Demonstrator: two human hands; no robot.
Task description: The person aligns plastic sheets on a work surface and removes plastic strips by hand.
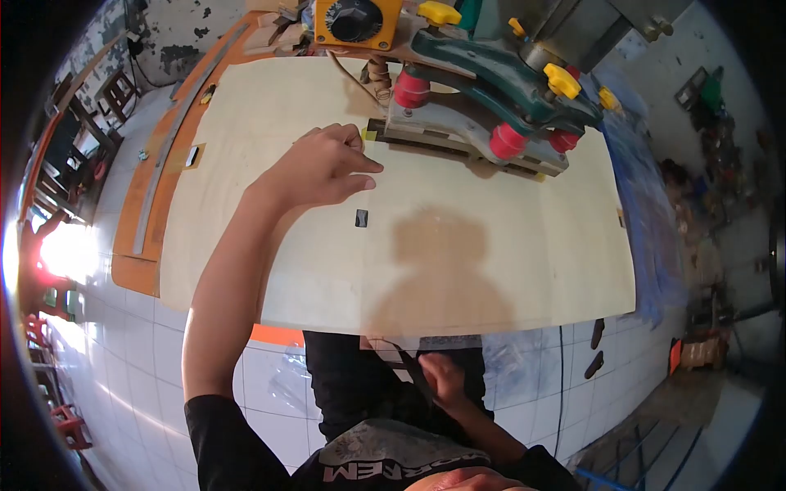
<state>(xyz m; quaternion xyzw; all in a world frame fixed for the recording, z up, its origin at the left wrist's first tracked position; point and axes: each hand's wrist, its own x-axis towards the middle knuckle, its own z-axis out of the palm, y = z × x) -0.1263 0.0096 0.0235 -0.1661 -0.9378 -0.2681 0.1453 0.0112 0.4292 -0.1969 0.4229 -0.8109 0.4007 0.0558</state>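
My left hand hovers over the cream sheet, left of the machine head. Its thumb and index finger point right and are apart, with nothing visible between them. Just right of its fingers is the machine's dark lower bar, with yellow tape at its left end. A small dark rectangle lies on the sheet below the hand. Down at my lap, below the sheet's front edge, my right hand has its fingers curled beside a dark strap-like piece; what it grips cannot be made out.
A green machine frame with red and yellow knobs stands over the sheet's back right. Left of it is a yellow box with a black dial. A metal strip runs along the orange board. Blue plastic hangs at the right.
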